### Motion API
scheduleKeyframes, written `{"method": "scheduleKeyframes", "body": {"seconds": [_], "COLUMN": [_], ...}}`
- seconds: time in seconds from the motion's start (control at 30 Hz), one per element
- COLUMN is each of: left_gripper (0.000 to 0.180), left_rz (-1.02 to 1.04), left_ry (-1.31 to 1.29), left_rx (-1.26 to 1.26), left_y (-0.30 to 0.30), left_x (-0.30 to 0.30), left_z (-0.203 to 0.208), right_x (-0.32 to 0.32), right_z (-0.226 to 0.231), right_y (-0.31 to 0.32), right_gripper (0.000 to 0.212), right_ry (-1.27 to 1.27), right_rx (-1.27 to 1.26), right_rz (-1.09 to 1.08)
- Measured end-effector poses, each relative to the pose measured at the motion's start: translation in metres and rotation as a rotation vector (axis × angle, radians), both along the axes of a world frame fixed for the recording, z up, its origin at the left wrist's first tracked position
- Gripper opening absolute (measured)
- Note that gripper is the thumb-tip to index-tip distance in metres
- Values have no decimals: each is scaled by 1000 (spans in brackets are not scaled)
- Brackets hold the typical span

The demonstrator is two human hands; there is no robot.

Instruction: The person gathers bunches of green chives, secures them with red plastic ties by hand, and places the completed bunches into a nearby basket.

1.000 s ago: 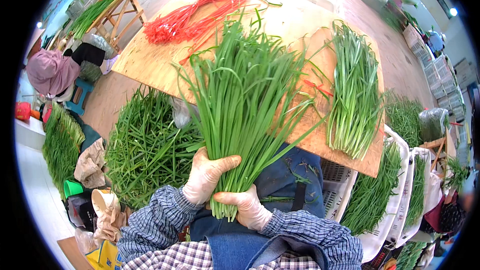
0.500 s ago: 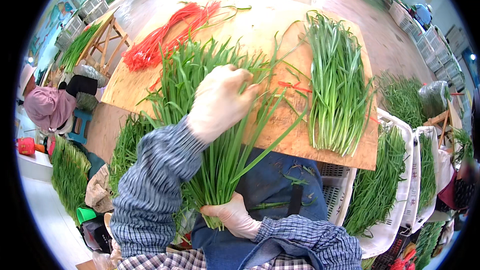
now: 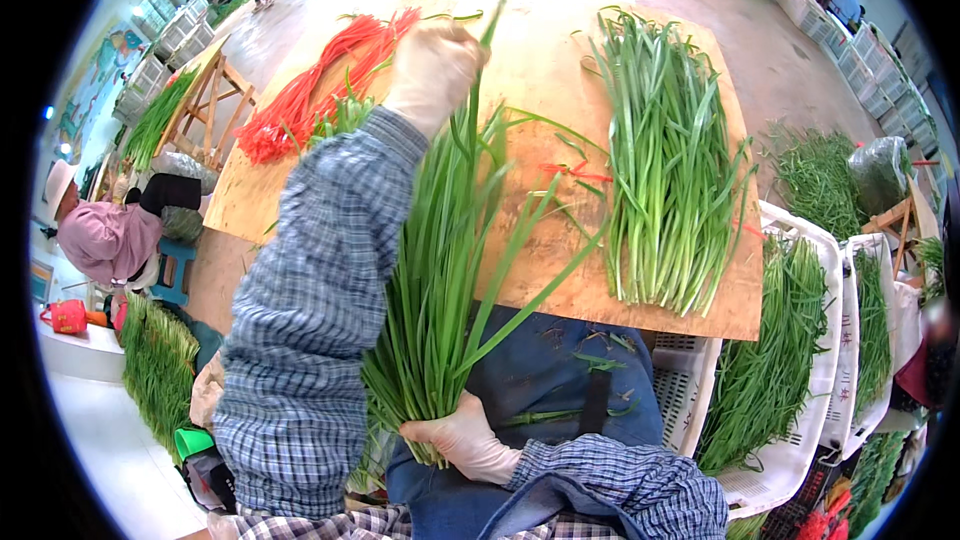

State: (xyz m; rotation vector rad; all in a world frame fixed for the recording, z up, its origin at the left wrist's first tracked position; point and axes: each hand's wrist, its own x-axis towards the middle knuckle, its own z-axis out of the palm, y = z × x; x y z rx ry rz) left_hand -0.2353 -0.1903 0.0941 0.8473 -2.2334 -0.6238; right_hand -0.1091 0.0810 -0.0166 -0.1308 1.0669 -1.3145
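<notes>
A bunch of green garlic chives (image 3: 430, 270) leans upright between my lap and the table edge. Around its pale stem ends, my gloved right hand (image 3: 465, 440) is closed. My gloved left hand (image 3: 435, 70), blurred by motion, is raised at the bunch's upper end with its fingers curled. A few long leaves run up past those fingers and seem gripped there, though the sleeve and hand hide part of the tips. On the right side of the wooden board (image 3: 535, 250) lies another bunch of chives (image 3: 670, 170).
Red ties (image 3: 300, 105) lie in a heap at the board's far left; one red tie (image 3: 575, 172) lies mid-board among loose leaves. White crates of chives (image 3: 765, 360) stand at my right. At left, a person in pink (image 3: 110, 240) sits near a blue stool (image 3: 175, 270).
My left hand has moved up and away along the leaves, drawing several of them upward and straighter. The right hand keeps its hold on the stem ends.
</notes>
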Motion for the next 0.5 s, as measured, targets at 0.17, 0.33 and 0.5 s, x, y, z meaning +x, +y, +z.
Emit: {"method": "scheduleKeyframes", "body": {"seconds": [0.17,0.33,0.5], "left_gripper": [14,14,9], "left_rz": [-41,-42,-57], "left_ry": [253,232,336], "left_rx": [349,177,21], "left_y": [2,4,4], "left_x": [27,48,66], "left_z": [50,84,109], "right_x": [-5,2,-1], "right_z": [1,2,-4], "right_y": [1,2,2], "right_gripper": [47,43,41], "right_ry": [-110,-80,-72], "right_rx": [-5,-50,-37], "right_rz": [41,20,5]}}
